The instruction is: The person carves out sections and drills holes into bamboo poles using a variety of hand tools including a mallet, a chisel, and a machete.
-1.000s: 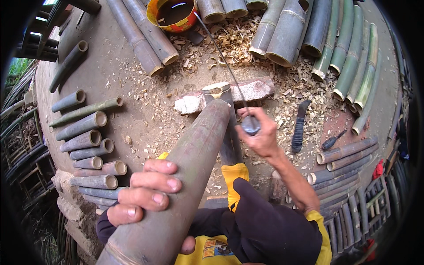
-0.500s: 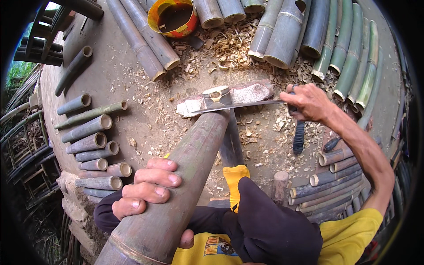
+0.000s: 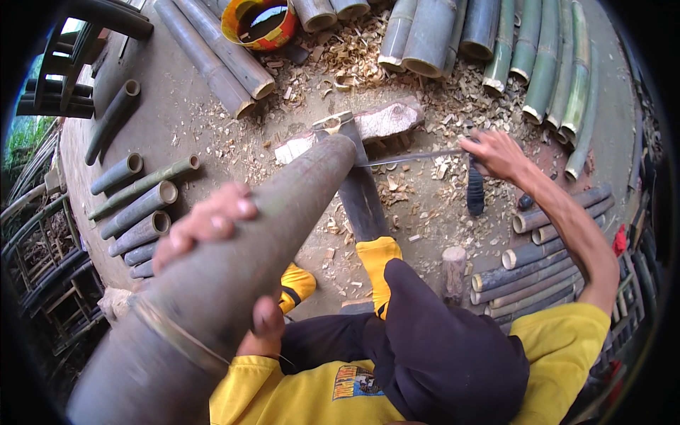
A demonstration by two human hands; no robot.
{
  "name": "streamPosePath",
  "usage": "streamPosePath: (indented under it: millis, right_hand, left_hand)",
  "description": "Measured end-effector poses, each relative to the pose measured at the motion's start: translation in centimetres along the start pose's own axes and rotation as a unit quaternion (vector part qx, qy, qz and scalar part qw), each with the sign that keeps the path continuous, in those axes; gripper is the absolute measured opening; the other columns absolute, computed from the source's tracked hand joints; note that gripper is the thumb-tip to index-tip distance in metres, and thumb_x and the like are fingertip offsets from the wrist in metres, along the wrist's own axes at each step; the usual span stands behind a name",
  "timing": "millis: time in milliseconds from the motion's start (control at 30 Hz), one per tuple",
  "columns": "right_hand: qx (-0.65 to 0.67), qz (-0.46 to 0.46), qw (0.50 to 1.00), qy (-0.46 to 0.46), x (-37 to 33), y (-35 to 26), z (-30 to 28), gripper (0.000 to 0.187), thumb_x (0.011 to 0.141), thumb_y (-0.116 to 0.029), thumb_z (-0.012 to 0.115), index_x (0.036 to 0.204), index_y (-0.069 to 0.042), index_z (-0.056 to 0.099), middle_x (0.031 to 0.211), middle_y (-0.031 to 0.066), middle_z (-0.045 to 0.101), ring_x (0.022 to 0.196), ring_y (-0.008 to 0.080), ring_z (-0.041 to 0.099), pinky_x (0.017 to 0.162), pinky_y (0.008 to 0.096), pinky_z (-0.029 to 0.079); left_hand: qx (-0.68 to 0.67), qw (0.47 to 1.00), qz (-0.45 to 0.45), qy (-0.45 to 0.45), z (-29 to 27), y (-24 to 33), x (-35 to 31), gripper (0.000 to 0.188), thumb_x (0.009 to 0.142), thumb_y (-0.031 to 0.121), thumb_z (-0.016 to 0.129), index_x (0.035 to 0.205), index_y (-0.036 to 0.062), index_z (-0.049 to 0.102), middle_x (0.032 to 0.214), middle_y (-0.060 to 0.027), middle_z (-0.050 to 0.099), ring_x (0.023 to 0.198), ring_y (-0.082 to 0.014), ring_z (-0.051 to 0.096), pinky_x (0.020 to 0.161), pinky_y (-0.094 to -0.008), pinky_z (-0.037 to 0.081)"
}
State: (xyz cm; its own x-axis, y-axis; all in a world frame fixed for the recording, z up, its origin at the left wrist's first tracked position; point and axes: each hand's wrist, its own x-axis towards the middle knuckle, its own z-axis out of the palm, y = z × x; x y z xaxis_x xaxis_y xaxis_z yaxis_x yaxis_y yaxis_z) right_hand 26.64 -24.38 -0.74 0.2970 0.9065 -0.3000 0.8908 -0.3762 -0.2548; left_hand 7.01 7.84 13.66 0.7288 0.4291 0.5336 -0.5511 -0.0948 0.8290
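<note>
My left hand (image 3: 205,223) wraps around a thick grey-brown bamboo pole (image 3: 248,248), fingers over its left side and thumb on the right. The pole slants from the lower left to the middle, its near part blurred. In my right hand (image 3: 492,152) is a long thin-bladed tool (image 3: 411,157); its blade runs left and disappears behind the pole's far end. A black ridged handle (image 3: 475,188) shows just below that hand; whether it joins the blade, I cannot tell. Behind the pole's tip, a darker bamboo post (image 3: 365,205) with a cut top rests across a log (image 3: 389,119).
Pale shavings (image 3: 361,53) litter the ground. A red-and-yellow tub (image 3: 283,32) of dark liquid stands at the back. Cut bamboo lies at left (image 3: 142,205), back right (image 3: 545,67) and right (image 3: 524,280). A short wooden stump (image 3: 453,273) stands near my knee.
The pole's near part has swung left, and its far end has shifted slightly left and up. The blade, earlier across the pole's far end, now passes behind it. The whole view has shifted slightly.
</note>
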Motion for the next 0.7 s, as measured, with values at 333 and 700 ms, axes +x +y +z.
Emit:
streamPosePath:
  millis: [333,700]
  right_hand:
    - [0.267,0.406,0.850,0.203,-10.8,-10.3,3.6,0.041,0.072,-0.014,0.062,0.108,-0.002,0.045,0.073,0.0149,0.055,0.066,0.0266,0.059,0.059,0.0394,0.049]
    - [0.390,0.234,0.836,0.309,-0.6,-20.3,-6.3,0.072,0.077,-0.015,0.068,0.137,-0.001,0.031,0.112,0.0205,0.055,0.093,0.0286,0.061,0.081,0.0366,0.052]
  left_hand:
    - [0.097,0.890,-0.381,0.231,-5.4,-8.5,-11.2,0.053,0.073,0.025,0.073,0.110,-0.0072,0.053,0.091,-0.0156,0.061,0.075,-0.0219,0.063,0.070,-0.0363,0.054]
    - [0.055,0.896,-0.441,0.008,-2.8,-7.5,-7.5,0.073,0.075,0.032,0.071,0.135,0.0062,0.039,0.125,-0.0191,0.051,0.106,-0.0265,0.057,0.087,-0.0374,0.051]
